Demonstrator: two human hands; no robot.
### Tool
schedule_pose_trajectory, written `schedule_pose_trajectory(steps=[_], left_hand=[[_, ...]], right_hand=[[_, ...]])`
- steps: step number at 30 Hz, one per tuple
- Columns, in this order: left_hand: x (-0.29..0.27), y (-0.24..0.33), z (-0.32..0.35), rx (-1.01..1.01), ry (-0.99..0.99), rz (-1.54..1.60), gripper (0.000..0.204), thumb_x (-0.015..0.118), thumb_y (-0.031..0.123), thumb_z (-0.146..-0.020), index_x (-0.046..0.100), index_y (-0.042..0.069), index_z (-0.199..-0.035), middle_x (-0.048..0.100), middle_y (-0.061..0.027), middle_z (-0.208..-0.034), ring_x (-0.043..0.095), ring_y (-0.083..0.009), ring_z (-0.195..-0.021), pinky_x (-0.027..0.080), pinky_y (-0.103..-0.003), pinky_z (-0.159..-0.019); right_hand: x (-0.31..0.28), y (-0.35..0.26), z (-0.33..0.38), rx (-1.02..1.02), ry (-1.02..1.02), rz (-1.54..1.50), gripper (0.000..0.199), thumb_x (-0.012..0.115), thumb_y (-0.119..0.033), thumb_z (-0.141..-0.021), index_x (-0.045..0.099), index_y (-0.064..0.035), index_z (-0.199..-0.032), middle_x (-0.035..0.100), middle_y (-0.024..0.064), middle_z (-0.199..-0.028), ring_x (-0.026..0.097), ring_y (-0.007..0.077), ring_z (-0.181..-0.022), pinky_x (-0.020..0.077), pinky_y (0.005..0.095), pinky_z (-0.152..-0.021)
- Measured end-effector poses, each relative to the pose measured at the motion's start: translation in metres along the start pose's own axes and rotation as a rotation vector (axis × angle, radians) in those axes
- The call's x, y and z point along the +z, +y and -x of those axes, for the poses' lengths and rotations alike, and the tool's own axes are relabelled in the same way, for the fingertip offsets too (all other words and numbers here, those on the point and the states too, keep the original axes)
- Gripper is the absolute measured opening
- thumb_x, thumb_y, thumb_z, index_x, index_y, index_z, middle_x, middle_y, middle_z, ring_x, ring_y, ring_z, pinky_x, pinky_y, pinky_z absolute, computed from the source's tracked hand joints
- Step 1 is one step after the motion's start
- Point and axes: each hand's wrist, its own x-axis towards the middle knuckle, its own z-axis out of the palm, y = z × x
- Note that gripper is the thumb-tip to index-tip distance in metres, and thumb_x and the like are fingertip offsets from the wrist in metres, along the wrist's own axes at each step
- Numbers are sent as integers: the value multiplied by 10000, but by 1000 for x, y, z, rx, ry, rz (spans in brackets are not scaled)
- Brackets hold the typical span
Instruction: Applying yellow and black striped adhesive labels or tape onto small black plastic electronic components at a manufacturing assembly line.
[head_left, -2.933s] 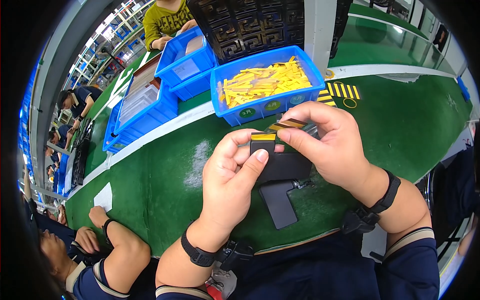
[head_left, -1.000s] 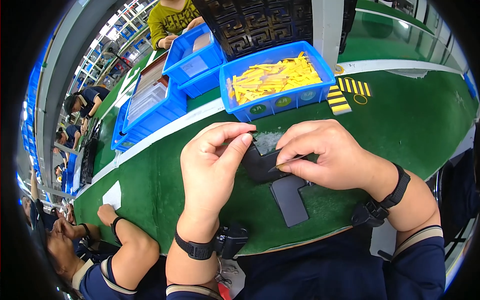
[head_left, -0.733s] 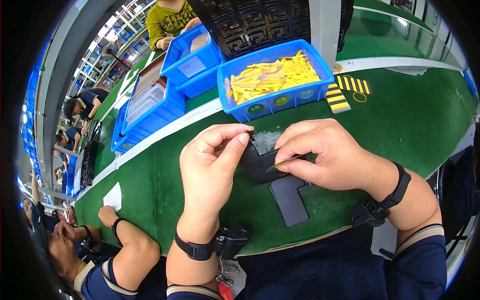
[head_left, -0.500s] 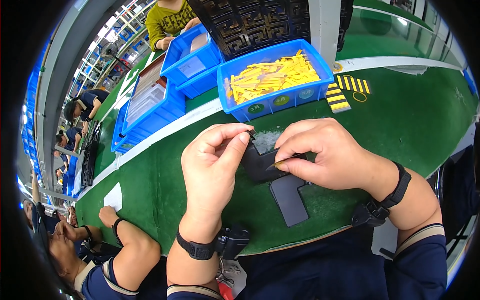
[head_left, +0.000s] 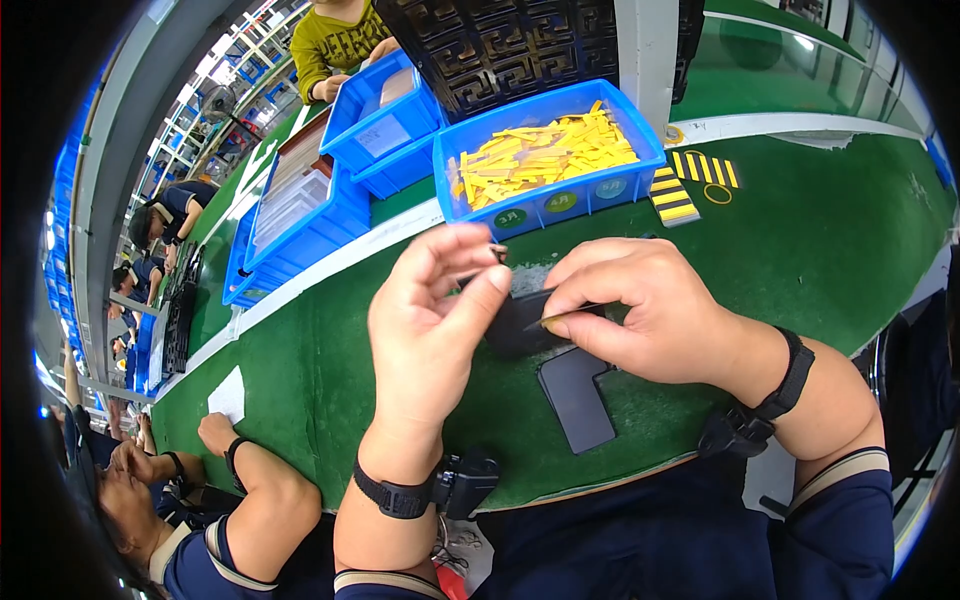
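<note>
My left hand [head_left: 425, 310] is raised over the green bench, its fingertips somewhat blurred. A small black piece [head_left: 499, 253] sits at the tips of its thumb and fingers. My right hand [head_left: 650, 310] pinches a thin dark sliver [head_left: 548, 322] between thumb and forefinger; its pointed end sticks out to the left, and its kind is unclear. Beneath both hands lies a flat black block [head_left: 517, 328], partly covered by them. Just nearer to me rests an L-shaped dark grey plate [head_left: 578, 405], flat on the bench.
Beyond my hands stands a blue bin [head_left: 470, 215] full of yellow strips. Striped yellow-black pieces [head_left: 676, 205] and a yellow ring [head_left: 717, 194] lie right of it. More blue bins [head_left: 385, 160] stand at far left. A co-worker's arm [head_left: 265, 500] rests at left by white paper [head_left: 228, 395].
My left fingers have lifted slightly and spread, carrying the small black piece up a little. The right hand has shifted slightly left, still pinching the sliver.
</note>
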Motion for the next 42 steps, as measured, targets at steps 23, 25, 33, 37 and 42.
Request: schedule_pose_trajectory(steps=[23, 25, 33, 37, 42], left_hand=[[0, 0, -2, 367, -261, -528, 229, 657, 8, -745, 595, 22, -965, 588, -79, -761, 589, -174, -664, 485, -265, -604], [0, -3, -2, 342, -270, -516, 217, 639, -2, -769, 582, 22, -976, 593, -53, -766, 585, -129, -682, 478, -247, -619], [-16, -12, -16, -261, -320, 70, 221, 619, 10, -815, 537, 12, -1020, 595, 4, -779, 535, -41, -680, 420, -183, -610], [-22, -28, -21, -230, -306, -700, 228, 677, 65, -758, 571, 27, -956, 596, -2, -754, 532, -57, -664, 431, -216, -587], [-10, -22, -11, 123, -241, -1050, 297, 716, 83, -672, 581, 20, -930, 561, -86, -776, 563, -182, -671, 468, -301, -617]], right_hand=[[3, 4, -3, 420, 37, -196, 125, 646, -109, -780, 662, -5, -846, 599, 114, -730, 585, 207, -651, 454, 307, -583], [7, 7, -1, 322, 99, -129, 117, 651, -104, -777, 668, -12, -848, 597, 105, -725, 581, 194, -650, 453, 301, -583], [0, 7, -1, 213, 263, -75, 130, 679, -85, -757, 678, -18, -868, 598, 80, -748, 570, 148, -665, 453, 269, -608], [-1, 7, -4, 298, 307, -182, 124, 669, -68, -765, 669, 2, -867, 602, 72, -762, 562, 128, -664, 454, 257, -610], [0, 3, -2, 238, 287, -59, 131, 652, -59, -768, 658, 10, -879, 608, 80, -786, 582, 141, -670, 470, 262, -608]])
